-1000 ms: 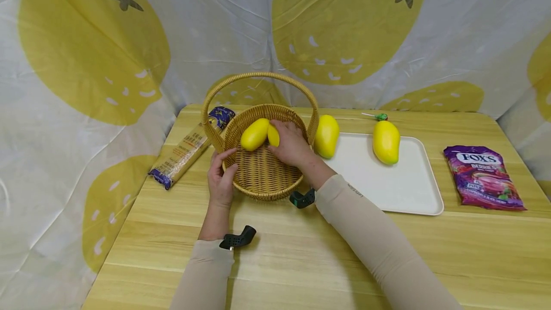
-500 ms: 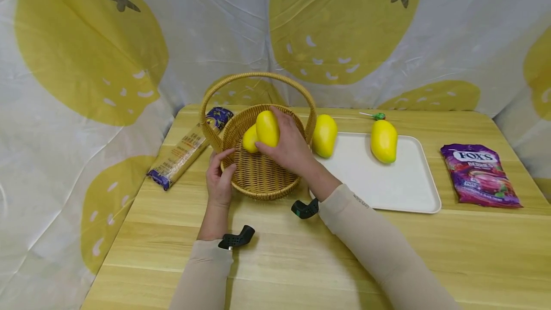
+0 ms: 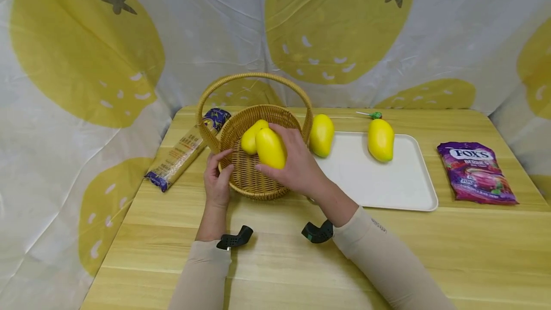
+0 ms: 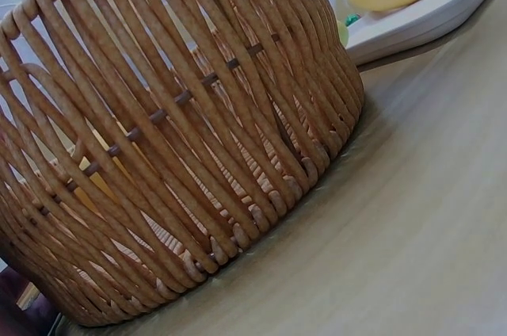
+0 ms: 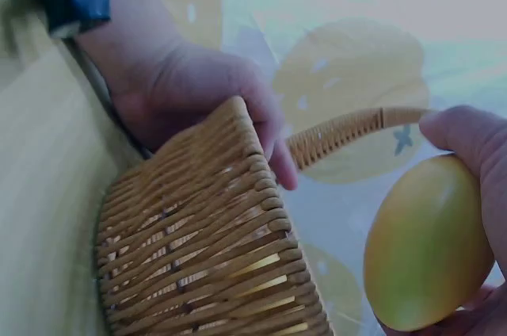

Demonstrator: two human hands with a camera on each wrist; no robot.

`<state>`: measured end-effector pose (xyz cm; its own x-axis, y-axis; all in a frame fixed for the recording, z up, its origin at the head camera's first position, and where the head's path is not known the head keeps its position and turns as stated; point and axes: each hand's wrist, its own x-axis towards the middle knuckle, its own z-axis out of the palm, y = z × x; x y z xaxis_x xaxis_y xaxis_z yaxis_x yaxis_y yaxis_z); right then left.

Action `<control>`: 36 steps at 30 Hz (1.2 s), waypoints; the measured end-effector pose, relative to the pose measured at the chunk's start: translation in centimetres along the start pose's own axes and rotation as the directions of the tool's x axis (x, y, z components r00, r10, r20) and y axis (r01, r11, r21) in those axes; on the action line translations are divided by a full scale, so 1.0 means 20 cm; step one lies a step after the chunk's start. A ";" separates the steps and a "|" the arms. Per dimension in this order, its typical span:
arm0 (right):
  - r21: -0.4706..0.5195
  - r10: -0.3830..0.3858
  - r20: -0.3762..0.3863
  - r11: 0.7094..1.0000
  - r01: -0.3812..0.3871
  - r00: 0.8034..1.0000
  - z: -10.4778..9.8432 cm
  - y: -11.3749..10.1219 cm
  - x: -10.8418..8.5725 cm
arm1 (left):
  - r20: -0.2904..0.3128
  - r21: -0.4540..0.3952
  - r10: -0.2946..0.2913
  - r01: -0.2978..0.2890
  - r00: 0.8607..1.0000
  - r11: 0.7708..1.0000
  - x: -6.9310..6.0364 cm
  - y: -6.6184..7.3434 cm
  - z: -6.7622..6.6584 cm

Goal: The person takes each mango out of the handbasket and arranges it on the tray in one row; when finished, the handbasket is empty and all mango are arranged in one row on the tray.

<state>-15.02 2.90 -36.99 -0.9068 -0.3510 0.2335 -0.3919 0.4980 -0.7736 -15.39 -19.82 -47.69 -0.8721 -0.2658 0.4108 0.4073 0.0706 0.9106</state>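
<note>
Our right hand (image 3: 300,165) gripping a yellow mango (image 3: 270,148), second mango (image 3: 250,140) left of that hand, our left hand (image 3: 217,184) holding the basket (image 3: 253,193)

Two beige sleeves (image 3: 205,271), the right one printed with small dark lettering (image 3: 379,225), are worn with angular black wrist mounts (image 3: 235,238).

There are four yellow mangoes (image 3: 270,148), one round wicker basket (image 3: 254,191), one white tray (image 3: 387,188), one purple bag (image 3: 478,173), one gold packet (image 3: 178,157), one green lollipop (image 3: 375,115).
</note>
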 end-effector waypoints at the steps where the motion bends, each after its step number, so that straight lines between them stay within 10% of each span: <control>1: 0.002 -0.006 0.006 1.000 0.006 1.000 -0.01 0.00 -0.02 | -0.001 -0.007 0.001 -0.001 1.000 1.000 0.00 0.00 0.00; 12: -0.036 -0.136 0.059 0.990 0.139 0.989 -0.11 0.05 -0.23 | -0.004 -0.013 -0.009 0.009 1.000 1.000 0.00 0.00 0.00; 23: -0.062 0.090 0.122 0.995 -0.083 0.988 -0.36 0.14 -0.29 | -0.012 -0.024 -0.030 0.029 0.999 0.999 0.00 0.00 0.01; 36: -0.191 0.338 0.026 0.925 -0.327 0.941 -0.45 0.30 -0.24 | -0.011 -0.010 -0.017 0.017 1.000 1.000 0.00 0.00 0.00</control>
<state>-14.47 14.79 -37.46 -0.9815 -0.1827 -0.0577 -0.0955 0.7275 -0.6794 -15.44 -19.88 -47.77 -0.8760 -0.2774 0.3945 0.3952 0.0561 0.9169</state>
